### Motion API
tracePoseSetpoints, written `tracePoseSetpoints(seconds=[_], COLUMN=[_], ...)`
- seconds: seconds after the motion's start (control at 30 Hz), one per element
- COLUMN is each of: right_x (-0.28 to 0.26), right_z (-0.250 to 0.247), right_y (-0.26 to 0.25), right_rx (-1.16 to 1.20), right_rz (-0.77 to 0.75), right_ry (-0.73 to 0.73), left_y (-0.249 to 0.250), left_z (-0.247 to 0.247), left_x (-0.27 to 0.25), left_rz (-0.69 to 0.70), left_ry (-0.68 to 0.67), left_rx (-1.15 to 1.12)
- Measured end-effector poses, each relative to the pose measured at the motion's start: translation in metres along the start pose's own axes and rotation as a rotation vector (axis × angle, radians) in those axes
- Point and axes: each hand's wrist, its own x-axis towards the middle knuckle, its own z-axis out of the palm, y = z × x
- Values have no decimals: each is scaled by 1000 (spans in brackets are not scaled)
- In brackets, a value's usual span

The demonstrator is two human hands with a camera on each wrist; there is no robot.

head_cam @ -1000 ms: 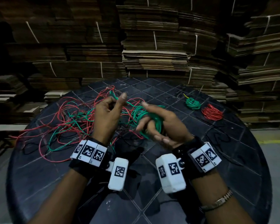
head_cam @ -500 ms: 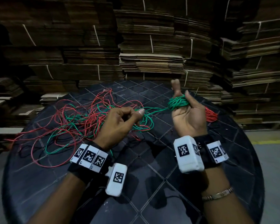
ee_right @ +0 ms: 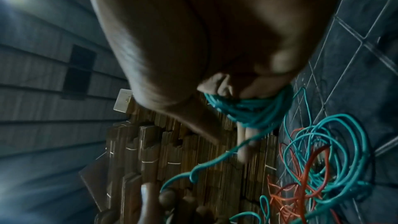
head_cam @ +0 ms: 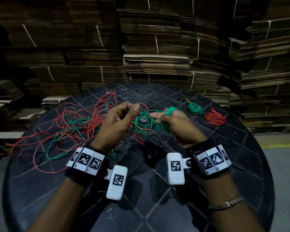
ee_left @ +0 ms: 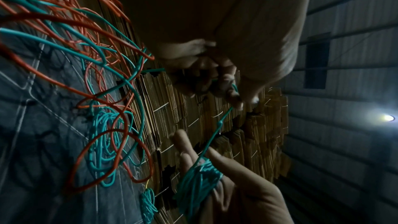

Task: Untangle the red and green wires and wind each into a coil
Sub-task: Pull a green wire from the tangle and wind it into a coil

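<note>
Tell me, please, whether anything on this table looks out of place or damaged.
Nothing looks damaged. The red and green tangle sprawling over the table is simply unfinished work. One finished green coil trails a short yellow end, a slight oddity; the finished red coil beside it looks tidy.

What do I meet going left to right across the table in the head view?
Loose tangle of red and green wires → left hand → right hand wound with green wire → finished green coil → finished red coil.
</note>
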Motion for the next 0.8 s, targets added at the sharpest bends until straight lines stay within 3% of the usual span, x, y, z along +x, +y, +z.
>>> tracePoseSetpoints(seconds=[0.1, 0.27, 0.53, 0.8], right_x=[-14, -29, -30, -35], right_z=[7, 22, 37, 36], right_y=[-8, -11, -7, -12], right_rx=[71, -236, -324, -259], right_rz=[57, 16, -14, -5], right_ry=[-212, -455, -526, -586], left_y=[-7, -13, -27, -24], left_z=[-8, -2, -5, -5], left_x=[6, 5, 8, 6], left_rz=[26, 37, -45, -86], left_ry=[102, 140, 277, 262], left_rx=[-10, 19, 11, -25])
